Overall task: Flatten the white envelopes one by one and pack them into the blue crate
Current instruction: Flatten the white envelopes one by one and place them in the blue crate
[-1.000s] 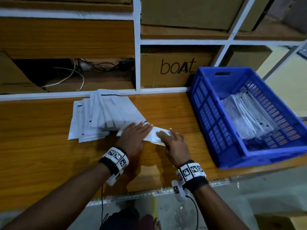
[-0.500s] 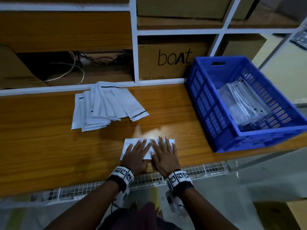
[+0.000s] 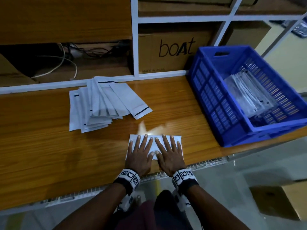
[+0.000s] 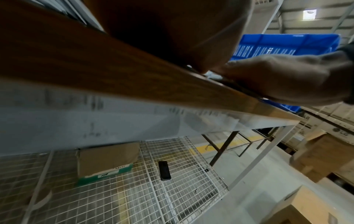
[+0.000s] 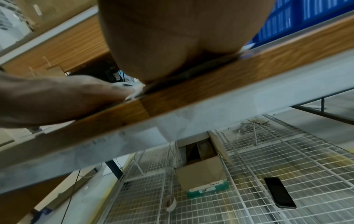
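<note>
Both forearms reach forward side by side over the near edge of the wooden bench (image 3: 49, 146), palms down. The left hand (image 3: 138, 152) lies flat with its fingers straight and spread, pressing on the left part of a white envelope (image 3: 154, 142) that sits close to the bench's front edge. The right hand (image 3: 170, 152) lies flat the same way on the envelope's right part, fingers fanned out, and the two thumbs nearly meet over the middle of the paper. Neither grip is closed on anything; each is open and bearing down on the envelope, whose corners show past the fingertips on both sides. From the left wrist view the right hand (image 4: 283, 75) is seen resting low on the bench edge, and from the right wrist view the left hand (image 5: 63, 97) does likewise. A fanned pile of white envelopes (image 3: 99, 103) lies farther back on the bench to the left, well apart from the hands. The blue crate (image 3: 216, 100) stands at the right end of the bench, with flattened envelopes (image 3: 247, 93) already lying inside it. A cardboard box (image 3: 172, 50) marked "boAt" stands in the shelf behind.
</note>
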A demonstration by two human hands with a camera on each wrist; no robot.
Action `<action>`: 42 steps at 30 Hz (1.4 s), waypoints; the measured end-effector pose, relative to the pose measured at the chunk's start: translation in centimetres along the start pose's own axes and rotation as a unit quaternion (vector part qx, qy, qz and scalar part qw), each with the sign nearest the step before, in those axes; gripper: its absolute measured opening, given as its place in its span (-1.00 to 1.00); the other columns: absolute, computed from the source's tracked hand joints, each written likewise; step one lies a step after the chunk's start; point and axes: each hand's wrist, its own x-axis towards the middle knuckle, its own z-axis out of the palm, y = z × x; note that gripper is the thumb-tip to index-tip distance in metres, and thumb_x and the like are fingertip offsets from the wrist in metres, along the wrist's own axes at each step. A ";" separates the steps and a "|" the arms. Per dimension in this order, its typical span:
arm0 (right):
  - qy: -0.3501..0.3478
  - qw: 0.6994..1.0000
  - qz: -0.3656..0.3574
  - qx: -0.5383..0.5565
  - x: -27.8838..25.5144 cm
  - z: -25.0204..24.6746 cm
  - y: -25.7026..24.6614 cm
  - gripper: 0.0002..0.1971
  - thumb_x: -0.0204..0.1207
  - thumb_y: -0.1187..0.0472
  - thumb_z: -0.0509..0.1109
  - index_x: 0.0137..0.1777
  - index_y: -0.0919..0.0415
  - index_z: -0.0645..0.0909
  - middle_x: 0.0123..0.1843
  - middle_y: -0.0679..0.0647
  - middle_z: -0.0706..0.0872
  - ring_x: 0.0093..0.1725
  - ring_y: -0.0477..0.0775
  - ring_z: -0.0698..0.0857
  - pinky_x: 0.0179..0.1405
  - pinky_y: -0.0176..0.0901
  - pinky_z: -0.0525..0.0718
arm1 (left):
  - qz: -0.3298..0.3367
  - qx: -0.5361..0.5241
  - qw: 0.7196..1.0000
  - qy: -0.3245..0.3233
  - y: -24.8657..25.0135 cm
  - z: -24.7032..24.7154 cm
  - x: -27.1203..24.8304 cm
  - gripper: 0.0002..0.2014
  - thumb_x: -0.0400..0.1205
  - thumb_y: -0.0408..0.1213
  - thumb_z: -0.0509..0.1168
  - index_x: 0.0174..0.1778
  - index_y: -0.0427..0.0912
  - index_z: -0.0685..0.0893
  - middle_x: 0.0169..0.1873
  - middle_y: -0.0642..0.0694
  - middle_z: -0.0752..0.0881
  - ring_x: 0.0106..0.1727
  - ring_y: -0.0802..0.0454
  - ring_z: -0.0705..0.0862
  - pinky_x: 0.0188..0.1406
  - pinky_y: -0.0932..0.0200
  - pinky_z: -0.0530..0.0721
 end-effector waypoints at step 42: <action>-0.060 0.997 0.000 0.047 0.6 -0.5 0.5 -0.42 0.77 -0.22 -0.27 0.75 -0.24 -0.30 0.75 -0.10 -0.46 0.68 0.08 -0.54 0.66 0.29 -0.41 | -0.032 -0.008 0.999 -0.023 -1.2 0.3 -0.2 -0.24 0.69 0.32 -0.35 0.81 0.07 -0.23 0.76 0.09 -0.32 0.77 0.05 -0.37 0.68 -0.14 -0.44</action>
